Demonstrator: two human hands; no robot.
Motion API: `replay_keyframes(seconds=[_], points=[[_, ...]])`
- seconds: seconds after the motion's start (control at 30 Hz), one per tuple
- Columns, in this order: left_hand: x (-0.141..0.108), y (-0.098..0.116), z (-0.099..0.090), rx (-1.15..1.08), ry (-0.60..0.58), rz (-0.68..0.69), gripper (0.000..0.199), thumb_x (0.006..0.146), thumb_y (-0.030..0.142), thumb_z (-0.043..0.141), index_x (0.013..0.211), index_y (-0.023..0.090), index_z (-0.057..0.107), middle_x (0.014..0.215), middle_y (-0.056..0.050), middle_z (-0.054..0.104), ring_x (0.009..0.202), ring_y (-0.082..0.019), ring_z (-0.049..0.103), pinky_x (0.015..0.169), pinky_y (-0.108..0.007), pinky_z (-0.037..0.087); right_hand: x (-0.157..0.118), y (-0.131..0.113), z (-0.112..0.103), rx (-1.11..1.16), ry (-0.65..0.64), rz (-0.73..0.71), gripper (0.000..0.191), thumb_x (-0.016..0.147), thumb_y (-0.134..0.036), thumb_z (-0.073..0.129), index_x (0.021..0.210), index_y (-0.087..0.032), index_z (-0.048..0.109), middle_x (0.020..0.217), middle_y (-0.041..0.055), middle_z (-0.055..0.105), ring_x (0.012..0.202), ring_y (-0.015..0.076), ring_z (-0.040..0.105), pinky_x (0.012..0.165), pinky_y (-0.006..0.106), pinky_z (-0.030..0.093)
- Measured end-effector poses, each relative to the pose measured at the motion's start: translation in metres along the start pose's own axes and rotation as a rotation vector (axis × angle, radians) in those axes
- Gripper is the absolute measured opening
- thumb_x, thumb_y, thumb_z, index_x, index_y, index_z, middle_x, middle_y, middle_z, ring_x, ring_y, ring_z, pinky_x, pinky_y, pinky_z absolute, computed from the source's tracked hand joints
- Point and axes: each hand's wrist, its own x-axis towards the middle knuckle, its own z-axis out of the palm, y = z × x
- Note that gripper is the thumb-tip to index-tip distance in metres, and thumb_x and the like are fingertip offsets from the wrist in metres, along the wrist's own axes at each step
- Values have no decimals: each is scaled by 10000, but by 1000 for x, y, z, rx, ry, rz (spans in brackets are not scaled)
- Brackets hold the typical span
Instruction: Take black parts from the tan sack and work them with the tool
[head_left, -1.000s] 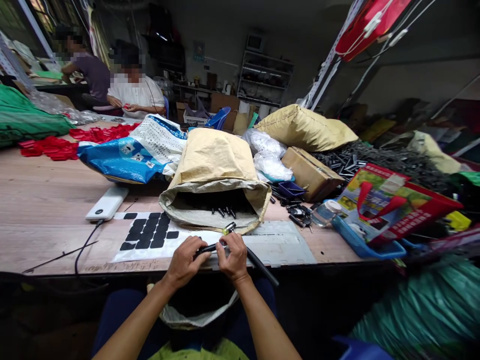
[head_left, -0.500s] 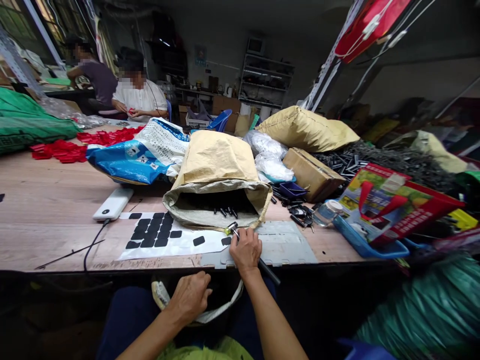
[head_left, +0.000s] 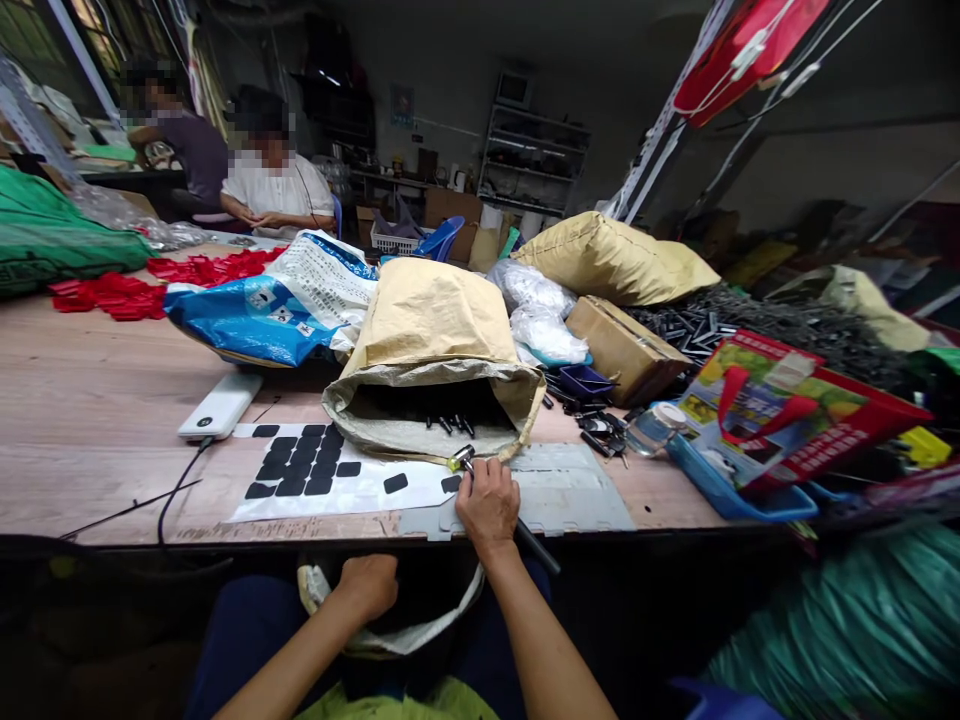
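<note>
My right hand [head_left: 489, 506] is wrapped round a hammer-like tool with a black handle [head_left: 537, 546], its metal and yellow-green head [head_left: 461, 459] lying at the mouth of a tan sack [head_left: 439, 310]. Small black pieces [head_left: 452, 424] lie inside that mouth. My left hand [head_left: 372, 584] is closed below the table edge, over an open sack [head_left: 427, 632] at my lap; whatever its fingers hold is hidden. Black rounded squares [head_left: 303, 462] sit on a white sheet [head_left: 366, 492] left of my right hand.
A white power bank [head_left: 222, 406] with a cable and a blue-white bag [head_left: 277, 310] are on the left. To the right are a jar [head_left: 655, 428], a blue tray [head_left: 720, 484] and a red bag [head_left: 840, 410]. Two people [head_left: 274, 190] [head_left: 184, 150] sit beyond the table.
My left hand has moved slightly down and left, and its fingers are now less visible. The right hand still grips the tool in nearly the same place.
</note>
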Motion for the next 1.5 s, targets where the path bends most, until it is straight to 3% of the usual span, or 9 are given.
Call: replay_keyframes(seconds=[0.17, 0.33, 0.4, 0.5, 0.77, 0.97, 1.1, 1.27, 1.5], points=[[-12, 24, -64, -218, -116, 335, 294, 906, 414, 515, 820, 221, 719, 697, -38, 734, 622, -208, 687, 617, -293, 495, 0, -1, 0, 12, 8, -12, 72, 915, -255, 571, 940, -195, 602, 958, 78, 583, 919, 241, 489, 759, 342, 325], [61, 39, -143, -109, 601, 227, 260, 944, 249, 487, 1113, 226, 682, 1052, -83, 715, 956, -229, 669, 790, -309, 485, 1, 0, 1, 16, 12, -22, 72, 909, -261, 580, 938, -197, 597, 953, 78, 579, 906, 239, 483, 743, 342, 323], [97, 39, -162, -48, 699, 165, 343, 946, 154, 447, 1224, 226, 635, 1206, -100, 649, 1036, -222, 648, 841, -310, 485, 1, 1, 1, 19, 11, -24, 68, 907, -261, 581, 933, -199, 594, 949, 76, 577, 905, 239, 479, 745, 342, 322], [135, 36, -172, 46, 653, 115, 390, 911, 103, 477, 1251, 228, 618, 1183, -100, 628, 1044, -230, 641, 856, -310, 482, 1, 1, 1, 24, -8, -18, 71, 916, -267, 569, 933, -201, 592, 958, 76, 577, 915, 241, 474, 750, 344, 324], [148, 32, -171, 219, 655, 106, 270, 912, 172, 515, 1127, 182, 678, 1133, -144, 632, 1047, -291, 600, 848, -383, 466, 3, 0, 0, 40, -44, -6, 101, 923, -282, 564, 952, -191, 600, 961, 85, 573, 917, 246, 465, 740, 348, 325], [87, 21, -146, 44, 762, 393, 273, 949, 263, 553, 1208, 215, 624, 1139, -86, 686, 1060, -269, 546, 943, -398, 424, 2, 0, -1, 50, -49, 2, 101, 920, -287, 572, 955, -197, 603, 973, 82, 574, 924, 247, 467, 741, 351, 327], [55, 6, -109, -57, 642, 490, 227, 904, 230, 607, 1123, 230, 666, 1063, -58, 697, 1009, -251, 547, 927, -380, 428, 2, 0, -1, 62, -42, 0, 98, 920, -268, 568, 967, -195, 613, 967, 83, 572, 923, 243, 466, 742, 345, 331], [59, -4, -76, -196, 648, 469, 195, 876, 262, 652, 1059, 215, 702, 1008, -55, 665, 965, -235, 535, 892, -359, 438, 3, 1, 0, 68, -48, 11, 128, 920, -249, 592, 1024, -196, 646, 986, 81, 594, 933, 240, 489, 754, 339, 344], [66, -7, -76, -280, 637, 493, 233, 881, 375, 672, 1047, 222, 734, 963, -53, 664, 945, -232, 532, 872, -357, 434, 7, 10, -13, 240, -22, 42, 240, 979, -241, 538, 1160, -243, 694, 964, 44, 630, 889, 179, 565, 747, 280, 388]])
